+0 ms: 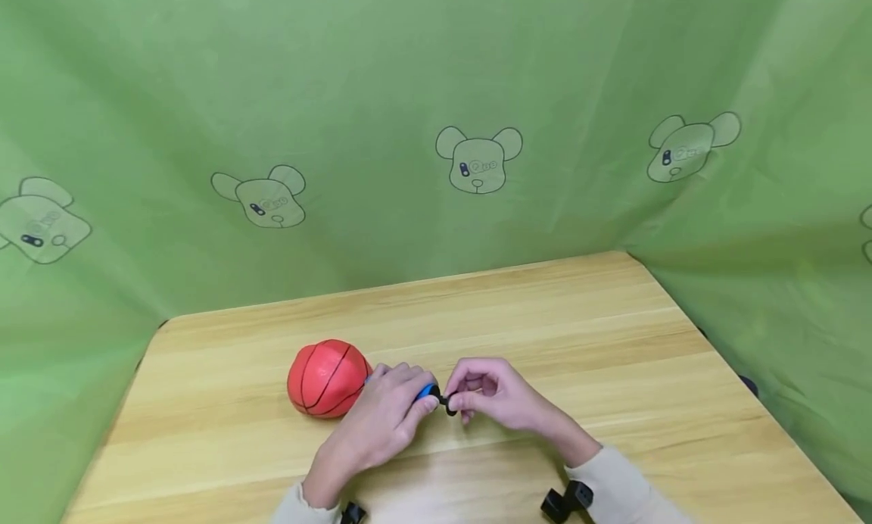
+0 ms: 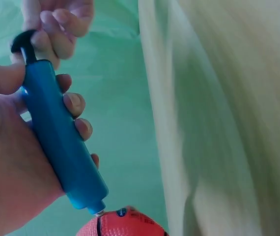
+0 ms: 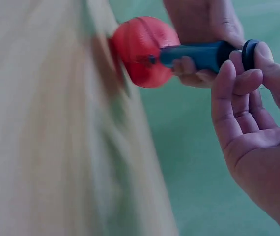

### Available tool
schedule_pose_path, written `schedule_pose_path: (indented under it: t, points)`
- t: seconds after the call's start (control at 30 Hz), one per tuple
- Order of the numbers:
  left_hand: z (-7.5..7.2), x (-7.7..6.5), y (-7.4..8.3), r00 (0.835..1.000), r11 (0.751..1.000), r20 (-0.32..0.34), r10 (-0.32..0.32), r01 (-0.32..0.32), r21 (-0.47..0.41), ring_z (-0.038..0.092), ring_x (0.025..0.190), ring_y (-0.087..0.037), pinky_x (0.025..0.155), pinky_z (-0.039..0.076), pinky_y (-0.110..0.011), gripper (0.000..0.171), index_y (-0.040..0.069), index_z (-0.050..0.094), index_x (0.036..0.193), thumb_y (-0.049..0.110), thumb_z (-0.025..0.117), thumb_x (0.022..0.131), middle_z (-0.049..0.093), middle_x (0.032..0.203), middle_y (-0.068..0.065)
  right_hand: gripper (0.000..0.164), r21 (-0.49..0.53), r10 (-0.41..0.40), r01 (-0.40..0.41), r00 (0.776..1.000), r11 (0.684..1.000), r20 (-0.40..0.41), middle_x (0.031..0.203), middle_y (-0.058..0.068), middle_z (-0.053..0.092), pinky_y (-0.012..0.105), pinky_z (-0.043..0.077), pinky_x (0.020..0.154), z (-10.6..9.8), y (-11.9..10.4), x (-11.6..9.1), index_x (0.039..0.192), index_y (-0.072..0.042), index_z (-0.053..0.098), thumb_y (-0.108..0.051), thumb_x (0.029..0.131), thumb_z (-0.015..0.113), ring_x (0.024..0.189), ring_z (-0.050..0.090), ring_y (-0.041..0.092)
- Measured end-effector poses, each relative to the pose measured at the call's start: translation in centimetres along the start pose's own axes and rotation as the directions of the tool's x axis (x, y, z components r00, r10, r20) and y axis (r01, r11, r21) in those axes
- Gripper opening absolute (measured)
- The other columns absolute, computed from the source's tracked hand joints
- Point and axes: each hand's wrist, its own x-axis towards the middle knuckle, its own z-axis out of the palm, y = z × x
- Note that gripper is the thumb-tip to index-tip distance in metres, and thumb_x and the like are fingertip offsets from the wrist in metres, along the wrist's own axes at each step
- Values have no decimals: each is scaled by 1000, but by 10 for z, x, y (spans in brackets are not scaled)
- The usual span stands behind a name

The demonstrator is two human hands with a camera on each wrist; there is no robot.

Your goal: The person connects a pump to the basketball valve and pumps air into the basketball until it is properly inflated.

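Observation:
A blue hand pump (image 2: pixel 64 132) with a black handle (image 3: pixel 249 54) is joined at its tip to a red ball (image 1: pixel 327 380) with black seam lines. My left hand (image 1: pixel 388 407) wraps its fingers and thumb round the pump's barrel. With thumb and fingers, my right hand (image 1: pixel 493 394) pinches the black handle at the other end. Only a short stretch of black rod shows between handle and barrel in the left wrist view. Slightly dented on top, the ball rests on the table just left of my left hand.
The wooden table (image 1: pixel 579 342) runs under both hands to a straight back edge. Green cloth (image 1: pixel 381 229) with bear-head drawings hangs behind it and at both sides. Black wrist devices (image 1: pixel 567 501) sit by the sleeves.

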Motion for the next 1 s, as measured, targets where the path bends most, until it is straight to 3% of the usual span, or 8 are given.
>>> schedule_pose_path:
  t: [0.2,0.43,0.5,0.7,0.83,1.0]
  points:
    - [1,0,-5,1000,999,-8,20,-21,-42,47,82,-6,82,39,-32,25,24,58,95,39,44,110,50,86,14,7,7,34,-34,999,999,16,87,20,67,43,59,61,-4,-8,0,101,6,64,6,95,66,69,68,25]
    - [-17,-4,-22,998,999,-55,-16,15,-29,46,82,-6,81,38,-32,21,23,59,98,38,48,108,49,85,14,9,15,80,-81,995,997,64,88,16,67,39,60,66,-25,-41,-11,99,4,63,10,93,66,74,70,20]
    - [-20,-6,-26,997,999,-64,-33,32,-10,45,80,-7,82,38,-32,19,22,59,98,36,50,107,48,84,14,9,20,55,-57,995,998,85,88,17,66,40,60,66,-29,-44,-13,100,5,63,11,93,64,73,70,22]
    - [-16,-4,-18,996,998,-72,-49,51,33,46,80,-9,82,39,-36,18,22,60,97,34,50,107,49,83,13,10,28,-17,15,997,999,73,87,18,66,40,60,63,-26,-29,-10,101,5,62,12,94,63,70,68,25]
    - [-10,0,-5,998,999,-54,-17,19,32,47,82,-10,83,39,-36,22,21,61,98,36,48,108,52,86,12,10,29,-46,45,998,999,49,87,20,64,40,60,62,-16,-14,-3,101,5,62,11,94,64,69,67,28]
    - [-4,4,4,999,999,-43,27,-25,43,48,83,-10,84,39,-36,23,21,60,98,37,47,108,50,87,11,10,5,-21,20,999,1000,31,87,19,65,44,59,60,-6,-3,2,101,2,63,9,94,65,68,67,25]
